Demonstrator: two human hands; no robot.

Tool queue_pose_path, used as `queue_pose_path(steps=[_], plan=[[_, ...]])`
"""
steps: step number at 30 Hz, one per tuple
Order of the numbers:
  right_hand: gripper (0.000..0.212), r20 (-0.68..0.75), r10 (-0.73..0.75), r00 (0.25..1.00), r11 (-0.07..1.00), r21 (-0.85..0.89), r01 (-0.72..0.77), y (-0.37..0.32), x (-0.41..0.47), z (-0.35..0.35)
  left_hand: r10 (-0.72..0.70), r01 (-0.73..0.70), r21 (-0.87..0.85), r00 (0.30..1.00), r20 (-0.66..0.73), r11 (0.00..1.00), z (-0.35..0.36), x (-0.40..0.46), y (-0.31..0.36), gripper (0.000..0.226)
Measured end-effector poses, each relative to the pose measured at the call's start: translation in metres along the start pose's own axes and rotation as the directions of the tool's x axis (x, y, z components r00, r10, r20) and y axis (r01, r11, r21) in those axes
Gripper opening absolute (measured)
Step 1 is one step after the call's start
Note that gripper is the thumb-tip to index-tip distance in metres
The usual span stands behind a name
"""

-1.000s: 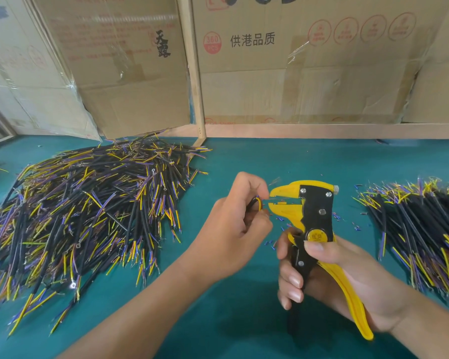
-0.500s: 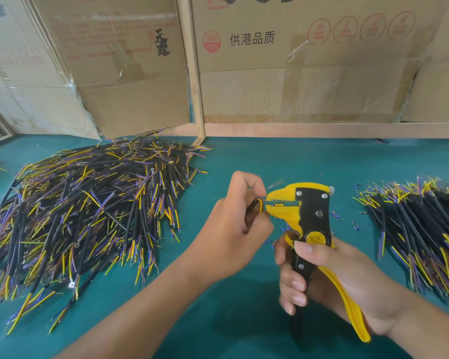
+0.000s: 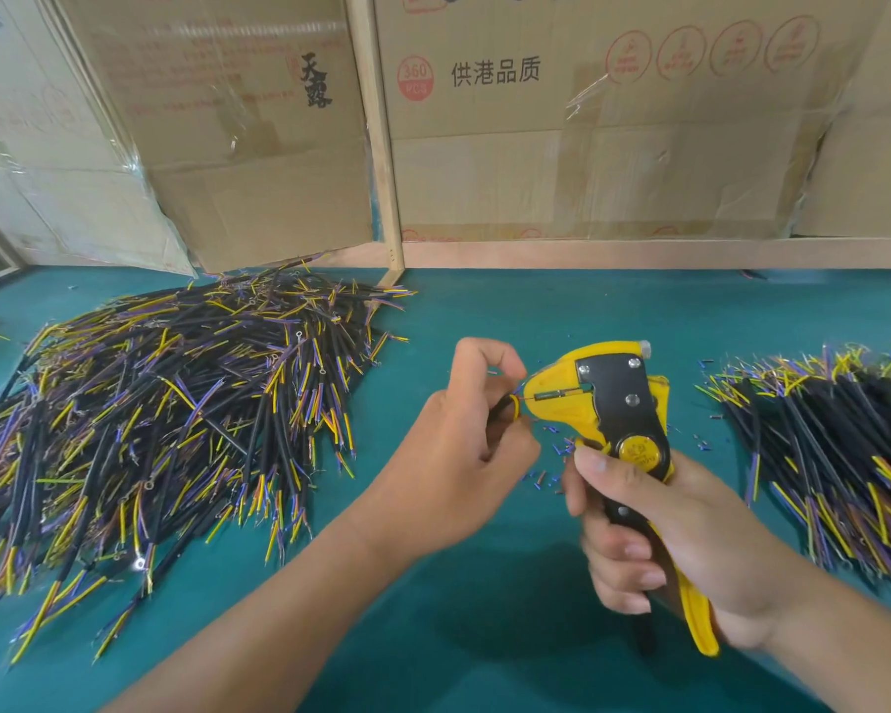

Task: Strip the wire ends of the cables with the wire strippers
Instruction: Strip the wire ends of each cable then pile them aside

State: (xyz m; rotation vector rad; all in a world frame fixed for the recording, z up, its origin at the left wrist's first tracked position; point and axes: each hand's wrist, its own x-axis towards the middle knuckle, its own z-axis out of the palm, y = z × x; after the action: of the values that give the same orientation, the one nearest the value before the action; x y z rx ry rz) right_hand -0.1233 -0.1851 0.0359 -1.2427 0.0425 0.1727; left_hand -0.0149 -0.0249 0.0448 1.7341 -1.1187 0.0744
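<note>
My right hand (image 3: 659, 537) grips the handles of the yellow and black wire strippers (image 3: 618, 403), held upright above the green table with the jaws pointing left. My left hand (image 3: 464, 450) pinches a short black cable (image 3: 505, 408) with a yellow wire, its end at the jaw mouth. Most of that cable is hidden inside my fingers. A large pile of black cables (image 3: 165, 419) with yellow and purple wire ends lies on the left. A smaller, neater pile of cables (image 3: 834, 445) lies on the right.
Small blue and purple insulation scraps (image 3: 551, 468) litter the green table (image 3: 484, 635) under the tool. Taped cardboard boxes (image 3: 587, 136) and a wooden post (image 3: 381, 146) stand along the far edge of the table.
The strippers' handles have been squeezed closer together and the jaws have closed on the wire end. Both hands stay in about the same place.
</note>
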Motion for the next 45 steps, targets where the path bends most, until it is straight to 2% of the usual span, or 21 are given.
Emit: queue_pose_path(steps=[3,6,10,12,16,20,22,29,41,45], plan=[[0.042,-0.028,-0.006,1.000,1.000,-0.007,0.005,-0.001,-0.001,0.002,-0.010,0.011,0.019,1.000,-0.018,1.000,-0.001,0.000,-0.001,0.028],[0.040,-0.047,-0.042,0.998,0.998,0.035,0.043,-0.006,-0.001,0.001,-0.053,0.057,0.031,0.993,-0.101,0.998,-0.008,0.003,-0.004,0.028],[0.040,-0.090,-0.083,0.992,0.993,0.080,0.090,-0.014,0.000,-0.005,-0.063,0.086,0.116,0.980,-0.190,0.990,-0.022,0.008,-0.007,0.021],[0.040,-0.107,-0.082,0.991,0.992,0.087,0.092,-0.013,0.001,-0.005,-0.086,0.105,0.084,0.975,-0.203,0.991,-0.023,0.008,-0.005,0.018],[0.038,-0.063,-0.061,0.996,0.993,0.096,0.067,-0.009,0.001,-0.006,-0.094,0.096,0.015,0.987,-0.134,0.995,-0.021,0.006,-0.002,0.010],[0.042,-0.045,-0.043,0.998,0.994,0.101,0.047,-0.003,0.004,-0.007,-0.112,0.112,-0.011,0.984,-0.140,0.994,-0.019,0.005,-0.002,0.041],[0.042,-0.039,-0.037,0.999,0.994,0.099,0.041,-0.002,0.005,-0.008,-0.113,0.115,0.001,0.981,-0.159,0.993,-0.017,0.005,-0.002,0.044],[0.045,-0.003,-0.021,1.000,0.995,0.101,0.022,0.001,0.008,-0.008,-0.122,0.120,-0.022,0.985,-0.123,0.993,-0.015,0.005,-0.003,0.031],[0.047,0.002,-0.012,1.000,0.992,0.125,0.011,0.000,0.007,-0.008,-0.091,0.090,-0.018,0.994,-0.058,0.996,-0.013,0.005,-0.001,0.027],[0.048,0.001,-0.010,1.000,0.994,0.113,0.010,0.000,0.008,-0.008,-0.102,0.099,-0.071,0.994,-0.034,0.993,-0.014,0.005,0.001,0.024]])
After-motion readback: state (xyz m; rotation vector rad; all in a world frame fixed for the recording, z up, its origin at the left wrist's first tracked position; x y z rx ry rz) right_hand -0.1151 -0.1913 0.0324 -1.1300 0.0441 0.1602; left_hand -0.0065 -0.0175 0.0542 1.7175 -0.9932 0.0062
